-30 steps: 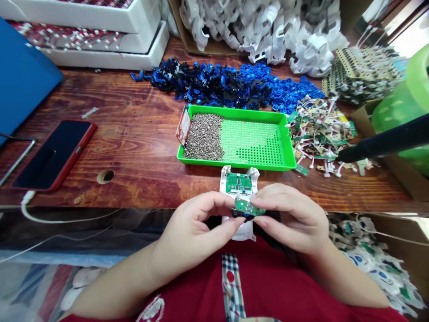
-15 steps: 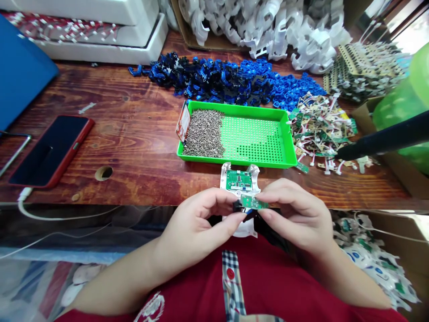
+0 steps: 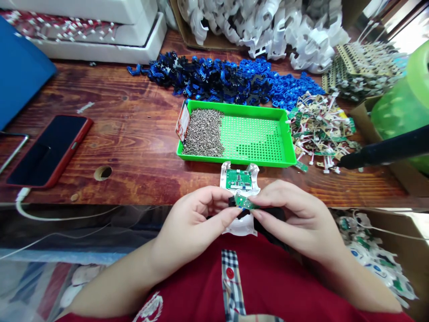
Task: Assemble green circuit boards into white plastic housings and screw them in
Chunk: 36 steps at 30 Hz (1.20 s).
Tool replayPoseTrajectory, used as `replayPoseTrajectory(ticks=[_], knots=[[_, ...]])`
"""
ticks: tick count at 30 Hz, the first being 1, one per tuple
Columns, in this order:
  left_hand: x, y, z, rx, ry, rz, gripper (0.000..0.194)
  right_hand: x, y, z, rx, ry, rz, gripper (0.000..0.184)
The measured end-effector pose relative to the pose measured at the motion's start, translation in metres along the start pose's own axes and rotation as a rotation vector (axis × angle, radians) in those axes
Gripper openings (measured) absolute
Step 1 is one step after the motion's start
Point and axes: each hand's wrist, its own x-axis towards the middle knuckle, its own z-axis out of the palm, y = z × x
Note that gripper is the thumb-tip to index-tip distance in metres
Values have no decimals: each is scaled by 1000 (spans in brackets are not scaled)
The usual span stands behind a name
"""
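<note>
A small green circuit board [image 3: 244, 201] is held between my two hands, above a white plastic shell [image 3: 256, 179] at the table's front edge. My left hand [image 3: 201, 219] pinches a black and blue plastic part [image 3: 232, 201] at the board's left end. Thumb and fingers of my right hand [image 3: 295, 219] close on the board's right end. A larger green circuit board [image 3: 238, 180] sits in the upper part of the shell. My hands and the small board hide the shell's middle.
A green tray [image 3: 291, 143] with many small screws [image 3: 203, 134] lies beyond the shell. Behind it are blue and black plastic parts [image 3: 214, 78]. Wired circuit boards [image 3: 321, 129] and a black tool [image 3: 375, 152] are at right, a phone [image 3: 50, 150] at left.
The small circuit board has shifted slightly left, toward the black and blue part. My right hand has moved left with it, and its wrist sits a little further right.
</note>
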Motion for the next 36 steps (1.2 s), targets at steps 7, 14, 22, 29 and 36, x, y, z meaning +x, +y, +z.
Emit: replayPoseTrajectory(ticks=[7, 14, 22, 29, 36], knots=[[2, -3, -2, -62, 25, -44, 15, 3, -2, 5, -48, -1, 20, 24], [4, -8, -7, -9, 70, -37, 11, 0, -3, 16, -35, 49, 27, 29], [3, -10, -11, -40, -14, 5, 14, -1, -3, 26, -152, 108, 20, 36], [-2, -1, -7, -16, -8, 38, 9, 0, -9, 29, -190, 145, 0, 40], [-5, 1, -3, -60, 48, 101, 6, 2, -16, 30, -112, 144, -5, 43]])
